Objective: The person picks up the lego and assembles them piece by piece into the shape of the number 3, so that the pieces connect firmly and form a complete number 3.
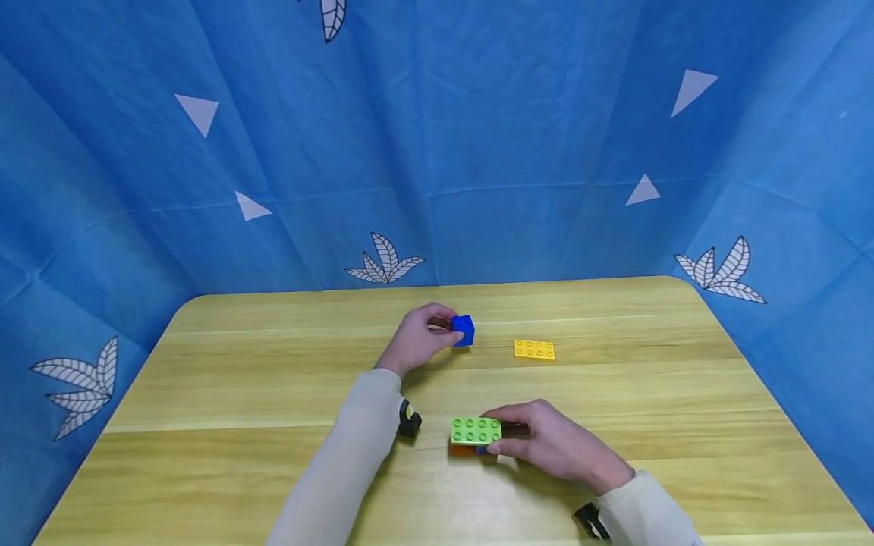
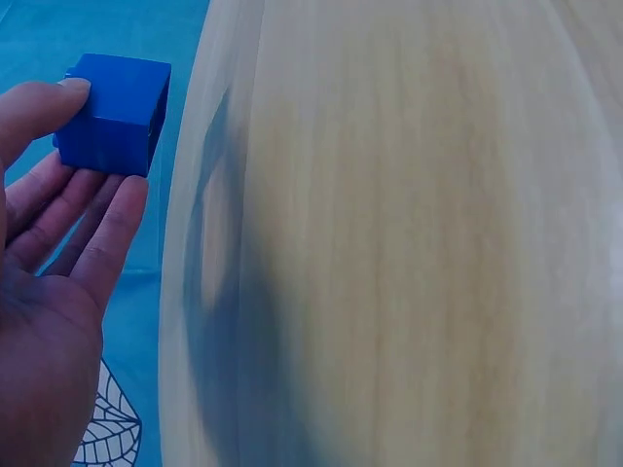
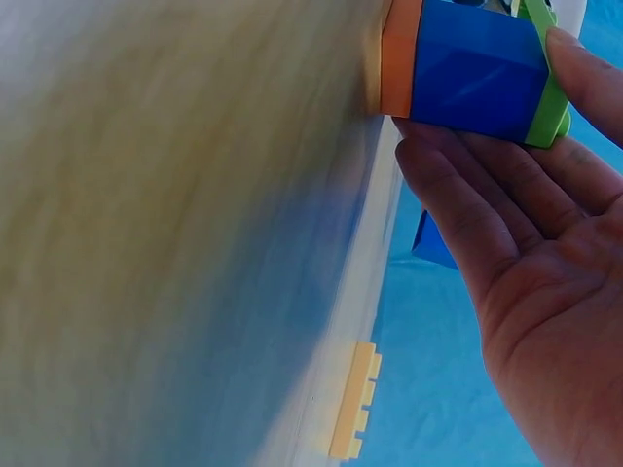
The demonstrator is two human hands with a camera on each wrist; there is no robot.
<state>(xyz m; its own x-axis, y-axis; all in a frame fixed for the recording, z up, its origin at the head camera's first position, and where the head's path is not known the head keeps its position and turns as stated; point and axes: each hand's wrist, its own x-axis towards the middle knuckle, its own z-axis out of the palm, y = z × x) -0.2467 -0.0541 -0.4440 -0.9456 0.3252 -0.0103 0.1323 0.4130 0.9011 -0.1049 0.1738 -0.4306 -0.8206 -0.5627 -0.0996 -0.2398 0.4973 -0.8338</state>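
Observation:
Out over the far middle of the table, my left hand [image 1: 421, 339] pinches a blue toy brick [image 1: 463, 331] between thumb and fingers; the left wrist view shows the same blue brick [image 2: 112, 115] at the fingertips. Nearer to me, my right hand [image 1: 546, 440] grips a small stack by its right side. On top of that stack is a light green studded plate [image 1: 476, 431]. Under it, in the right wrist view, come a blue block [image 3: 479, 68] and then an orange plate [image 3: 400, 58] at the tabletop. Part of the stack's far side is hidden.
A yellow studded plate [image 1: 535, 349] lies flat on the wooden table [image 1: 239, 394], to the right of the left hand and beyond the right hand. Behind the table's far edge hangs a blue patterned cloth [image 1: 505, 136], which also drapes at both sides.

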